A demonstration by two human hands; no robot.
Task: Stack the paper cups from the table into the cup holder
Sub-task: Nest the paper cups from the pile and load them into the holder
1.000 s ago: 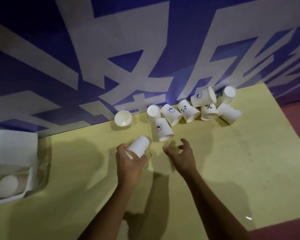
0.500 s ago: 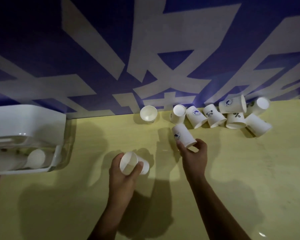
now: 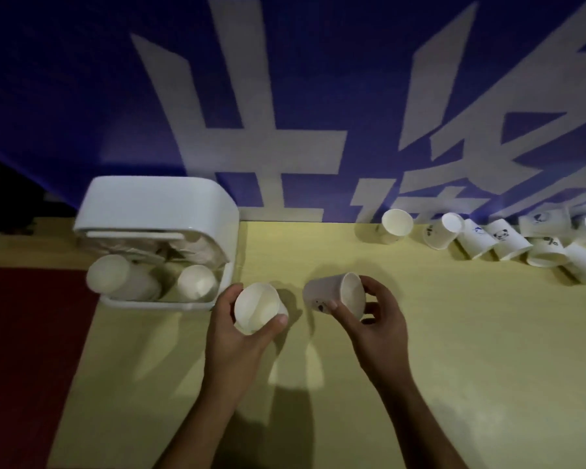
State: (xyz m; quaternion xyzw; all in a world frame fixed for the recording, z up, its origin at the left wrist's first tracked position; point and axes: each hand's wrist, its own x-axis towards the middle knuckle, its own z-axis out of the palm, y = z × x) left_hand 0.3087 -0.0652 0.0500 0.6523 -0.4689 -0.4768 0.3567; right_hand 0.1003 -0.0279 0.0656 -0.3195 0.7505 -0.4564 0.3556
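My left hand (image 3: 232, 336) grips a white paper cup (image 3: 256, 308), its mouth facing me. A second paper cup (image 3: 335, 292), lying sideways with a small printed mark on its wall, is held in my right hand (image 3: 376, 324). Both cups hover just above the yellow table (image 3: 454, 350), a short gap between them. The white cup holder (image 3: 156, 211) stands at the table's left end, close to my left hand, with two stacks of cups (image 3: 197, 282) lying inside it. Several loose cups (image 3: 508, 240) lie along the wall at the far right.
A blue wall with large white characters (image 3: 285, 113) rises right behind the table. One upright cup (image 3: 396, 225) stands apart from the pile, nearer the middle. Red floor (image 3: 31, 350) shows past the table's left edge.
My right hand picked up a cup from near the pile and carried it left toward the cup in my left hand. The view swung left, bringing the holder fully in.
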